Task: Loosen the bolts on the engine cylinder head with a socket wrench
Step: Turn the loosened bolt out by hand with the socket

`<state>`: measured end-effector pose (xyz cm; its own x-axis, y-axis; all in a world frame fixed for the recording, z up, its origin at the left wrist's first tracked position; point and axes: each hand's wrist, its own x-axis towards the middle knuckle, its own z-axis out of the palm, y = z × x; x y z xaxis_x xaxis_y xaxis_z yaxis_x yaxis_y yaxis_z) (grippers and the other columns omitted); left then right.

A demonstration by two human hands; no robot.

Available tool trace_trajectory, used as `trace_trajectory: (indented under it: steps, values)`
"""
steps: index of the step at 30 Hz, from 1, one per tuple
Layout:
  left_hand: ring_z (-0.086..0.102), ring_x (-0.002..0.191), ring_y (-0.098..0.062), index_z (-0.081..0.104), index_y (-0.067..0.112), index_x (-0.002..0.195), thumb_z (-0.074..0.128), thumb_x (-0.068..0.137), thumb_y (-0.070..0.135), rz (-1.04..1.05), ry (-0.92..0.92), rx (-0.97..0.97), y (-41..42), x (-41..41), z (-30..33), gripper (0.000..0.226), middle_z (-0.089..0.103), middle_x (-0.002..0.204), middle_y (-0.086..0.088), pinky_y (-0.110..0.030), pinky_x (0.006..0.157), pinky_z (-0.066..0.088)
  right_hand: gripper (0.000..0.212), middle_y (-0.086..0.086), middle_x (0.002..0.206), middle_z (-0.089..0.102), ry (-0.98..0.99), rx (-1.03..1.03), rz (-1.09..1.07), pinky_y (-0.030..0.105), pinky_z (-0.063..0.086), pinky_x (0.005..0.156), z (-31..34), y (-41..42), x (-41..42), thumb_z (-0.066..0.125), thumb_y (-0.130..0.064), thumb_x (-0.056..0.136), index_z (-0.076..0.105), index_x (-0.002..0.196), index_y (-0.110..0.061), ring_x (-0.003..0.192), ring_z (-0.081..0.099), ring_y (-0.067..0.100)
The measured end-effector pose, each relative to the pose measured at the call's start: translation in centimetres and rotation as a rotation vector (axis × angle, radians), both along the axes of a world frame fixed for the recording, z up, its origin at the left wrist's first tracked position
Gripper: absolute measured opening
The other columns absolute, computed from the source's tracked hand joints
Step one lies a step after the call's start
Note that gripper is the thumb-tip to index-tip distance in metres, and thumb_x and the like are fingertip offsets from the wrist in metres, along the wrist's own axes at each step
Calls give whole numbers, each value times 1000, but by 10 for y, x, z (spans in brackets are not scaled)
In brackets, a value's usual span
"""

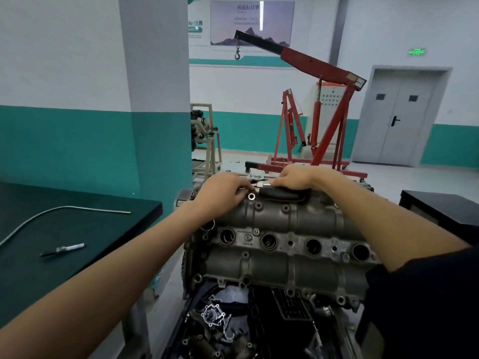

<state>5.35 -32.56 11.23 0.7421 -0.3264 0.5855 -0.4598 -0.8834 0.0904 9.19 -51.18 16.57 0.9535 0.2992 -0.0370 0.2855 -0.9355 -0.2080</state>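
Both hands meet at the far edge of the cylinder head (280,244): the left hand (223,190) fingers pinch the socket wrench (261,183) tip, the right hand (295,177) grasps its handle. A poorly seated socket could slip and round the bolt.

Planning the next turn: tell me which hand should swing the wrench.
Right, probably. The right hand lies over the socket wrench handle on the cylinder head; the left hand sits at its head end.
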Motion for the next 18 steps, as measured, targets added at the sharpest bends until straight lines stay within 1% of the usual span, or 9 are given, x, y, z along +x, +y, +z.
trace_trajectory:
  steps: [3,5,6,9,11,13,14,16,18]
  values:
    - [59,94,-18,68,23,107,51,92,21,-21,-13,-13,0,-2,0,23,65,108,0,-25,70,38,46,7,91,55,-50,80,38,33,40,88,-4,-2,-4,34,-39,99,60,94,-2,88,51,20]
    - [58,91,-17,68,23,107,51,92,21,-23,-10,-20,0,-4,-1,23,65,106,0,-24,67,37,45,6,83,53,-103,103,38,41,39,95,-7,-2,-8,32,-40,99,55,76,-9,88,52,25]
    - [58,90,-17,68,23,107,50,92,22,-20,-3,-16,1,-4,-1,23,65,106,0,-24,67,36,45,7,84,53,-142,100,30,45,37,97,-8,-2,-10,31,-40,99,51,71,-12,93,53,29]
    - [60,88,-17,65,24,111,49,92,24,-1,33,-7,1,-9,-2,25,65,110,1,-26,69,41,43,10,88,51,-328,68,-1,47,36,98,-7,0,-20,28,-41,100,49,74,-13,98,53,31]
    - [61,88,-17,63,23,116,48,92,25,9,72,-6,1,-13,-2,27,65,113,1,-26,70,43,43,10,83,52,-430,96,-10,47,38,96,1,-5,-29,27,-40,100,50,78,-11,87,51,26]
    - [62,86,-18,60,22,119,47,93,25,17,124,-2,-1,-17,-2,29,65,114,-1,-27,68,42,43,12,79,54,-444,190,-3,47,43,90,13,-16,-40,28,-38,100,48,76,-9,76,48,22]
    - [62,89,-18,58,21,121,47,94,26,11,161,-22,-1,-18,-1,30,65,115,-2,-28,72,44,42,14,79,55,-438,240,2,44,46,85,19,-23,-47,30,-38,100,48,76,-8,73,47,22]
    - [57,102,-18,54,15,126,44,97,27,-14,231,-171,-4,-23,1,33,60,121,-2,-26,84,41,42,16,80,53,-419,327,6,35,45,74,27,-38,-61,32,-39,99,49,79,-6,70,47,22]
    - [52,104,-15,50,10,129,42,98,27,-2,242,-445,-9,-30,1,36,57,118,0,-24,86,36,46,19,84,53,-356,420,-11,33,46,73,27,-52,-76,33,-39,99,54,86,0,74,49,21]
